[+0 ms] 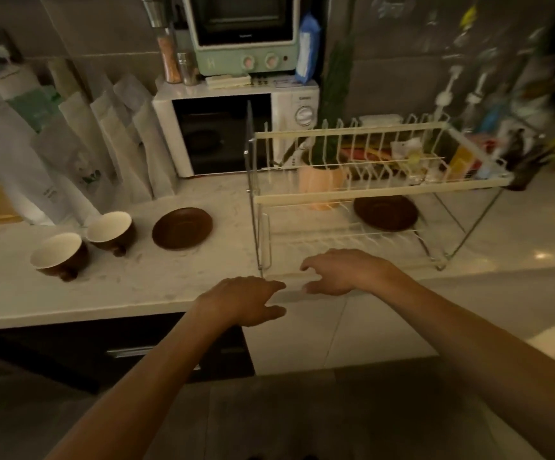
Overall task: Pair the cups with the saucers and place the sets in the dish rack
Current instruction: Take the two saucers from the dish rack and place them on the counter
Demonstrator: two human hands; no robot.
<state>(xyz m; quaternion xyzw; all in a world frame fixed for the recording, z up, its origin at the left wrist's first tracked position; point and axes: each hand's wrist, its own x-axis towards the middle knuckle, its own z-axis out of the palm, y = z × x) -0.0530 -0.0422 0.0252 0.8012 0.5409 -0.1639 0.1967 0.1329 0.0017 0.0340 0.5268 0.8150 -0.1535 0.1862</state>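
Observation:
Two brown cups with cream insides stand on the white counter at the left: the near cup (58,254) and the far cup (110,229). A brown saucer (182,228) lies on the counter to their right. A second brown saucer (385,212) rests on the lower tier of the two-tier wire dish rack (382,191). My left hand (246,300) hovers over the counter's front edge with its fingers spread, holding nothing. My right hand (342,272) is beside it at the rack's front lower corner, fingers apart and empty.
A white microwave (236,134) stands behind the rack with a small green oven (246,34) on top. Paper bags (113,134) lean on the wall at the left. An orange plant pot (322,184) sits behind the rack. The counter's front edge runs under my hands.

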